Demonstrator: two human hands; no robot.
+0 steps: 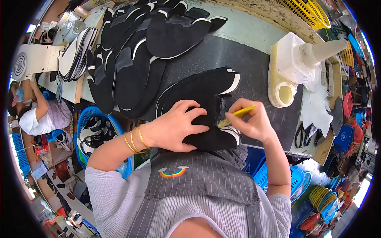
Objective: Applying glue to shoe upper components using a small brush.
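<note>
A black shoe-upper piece point(194, 93) with pale edging at its ends lies on the dark work mat, close to my apron. My left hand point(180, 129) rests on it, fingers spread and pressing flat, holding nothing. Between the fingers of my right hand point(252, 121) is a slim brush with a yellow handle point(243, 112). Its tip touches the piece along a dark, shiny strip point(223, 109) between the two pale-edged ends. The bristles are too small to make out clearly.
Overlapping black shoe-upper pieces point(178, 33) cover the far left of the table. A glue-stained white plastic container point(283, 65) stands at the right, with scissors point(303, 136) at the table edge below it. A blue basket point(83, 119) holds more pieces. Another person point(43, 115) sits far left.
</note>
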